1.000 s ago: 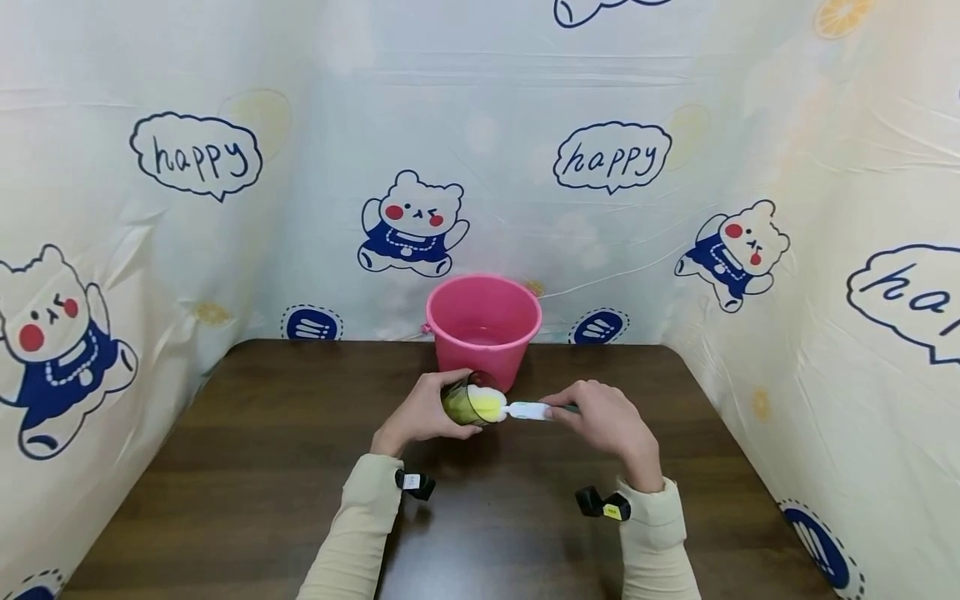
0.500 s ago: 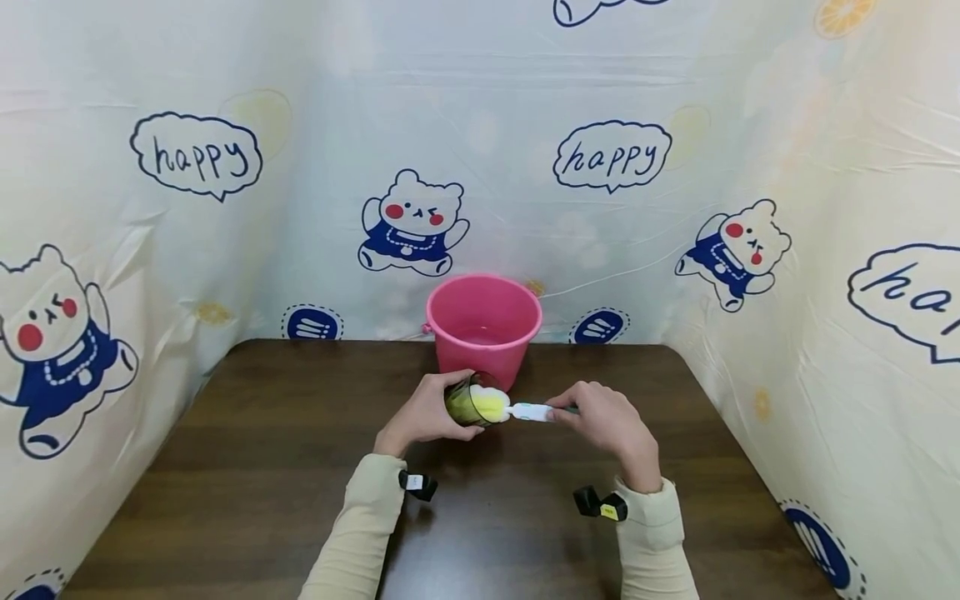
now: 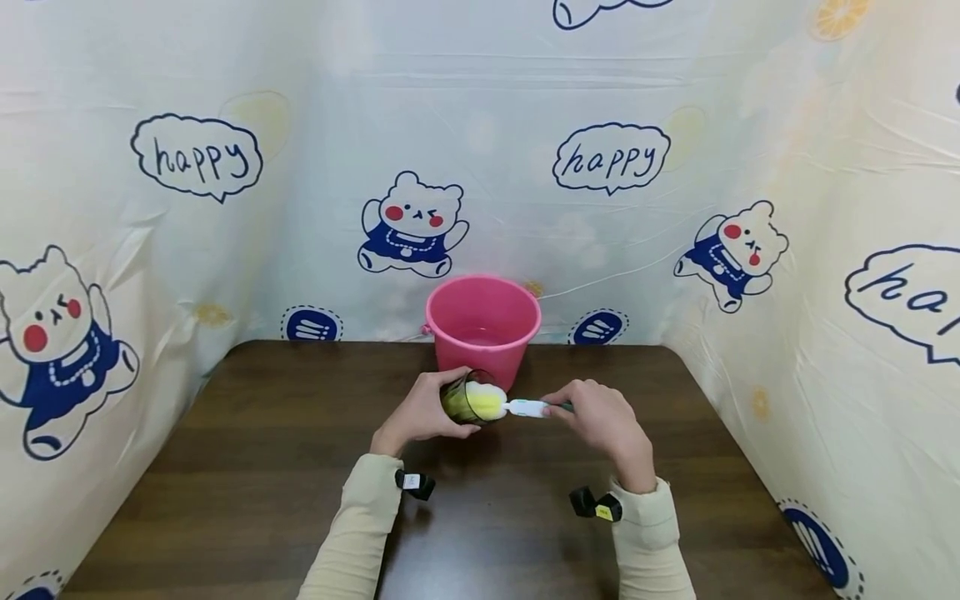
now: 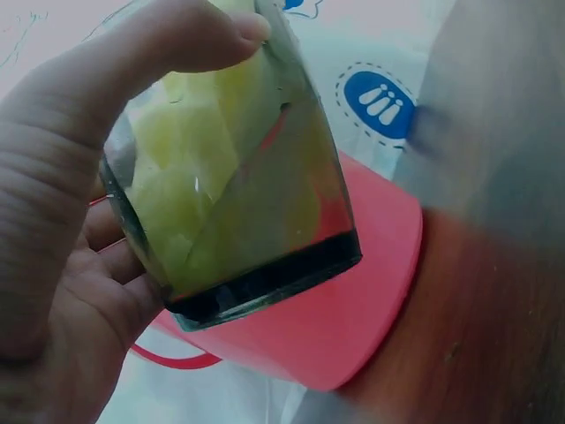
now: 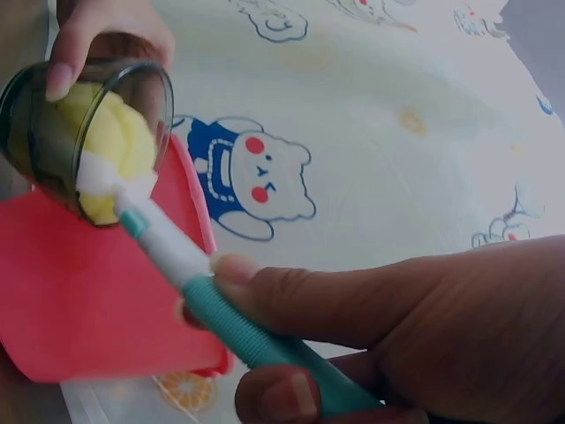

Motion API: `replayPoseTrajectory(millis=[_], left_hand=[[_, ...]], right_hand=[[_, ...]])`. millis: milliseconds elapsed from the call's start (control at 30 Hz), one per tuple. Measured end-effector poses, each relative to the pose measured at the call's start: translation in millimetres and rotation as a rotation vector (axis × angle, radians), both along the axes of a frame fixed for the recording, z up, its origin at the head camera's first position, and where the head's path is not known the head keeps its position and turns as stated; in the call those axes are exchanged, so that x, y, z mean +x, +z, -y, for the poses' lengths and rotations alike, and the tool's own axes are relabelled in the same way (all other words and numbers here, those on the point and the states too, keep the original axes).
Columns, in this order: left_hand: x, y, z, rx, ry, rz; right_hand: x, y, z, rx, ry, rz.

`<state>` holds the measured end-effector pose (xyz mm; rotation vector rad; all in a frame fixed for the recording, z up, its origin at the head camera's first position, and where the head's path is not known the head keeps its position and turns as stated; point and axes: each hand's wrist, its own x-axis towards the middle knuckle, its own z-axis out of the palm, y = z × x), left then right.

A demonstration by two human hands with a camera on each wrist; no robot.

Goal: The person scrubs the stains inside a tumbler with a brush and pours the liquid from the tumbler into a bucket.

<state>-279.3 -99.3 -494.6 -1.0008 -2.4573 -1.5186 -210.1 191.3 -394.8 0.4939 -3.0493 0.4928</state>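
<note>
My left hand [image 3: 426,412] grips a dark tinted glass [image 3: 456,402] lying on its side in the air, its mouth turned to the right. Inside the glass sits the yellow and white sponge head [image 5: 124,141] of a cup brush, pressed into the bowl. The brush's white and teal handle [image 5: 243,322] is held between thumb and fingers of my right hand [image 3: 600,418]. Through the glass wall in the left wrist view, the yellow sponge [image 4: 199,177] shows reaching well down toward the thick base.
A pink bucket [image 3: 483,333] stands at the table's back edge, just behind the glass. The dark wooden table [image 3: 480,533] spreads below both hands. A printed curtain [image 3: 510,100] hangs around the back and sides.
Both hands keep their hold on the glass and the brush. They shifted slightly right and then back left, with the right hand now a touch further left.
</note>
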Motion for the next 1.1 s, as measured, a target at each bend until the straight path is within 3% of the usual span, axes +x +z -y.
replayPoseTrajectory(millis=[100,367,633,867,1100], left_hand=[[-0.3,0.1,1.0,0.001,0.006,0.02],[-2.6,0.9,2.4,0.044,0.004,0.056],[-1.9,-3.7,9.5,0.07,0.013,0.075],[-2.6,-8.7,1.6,0.073,-0.013,0.1],[-3.0,-16.8,-8.7,0.072,-0.056,0.11]], right_hand=[[3.2,4.0,1,-0.024,0.037,0.012],[-1.8,6.4,-9,-0.016,0.054,-0.143],[-9.2,-4.4,-10,-0.052,0.04,-0.06],[-1.0,3.4,-12,-0.028,0.046,-0.019],[-0.5,1.7,-13,0.029,0.01,-0.154]])
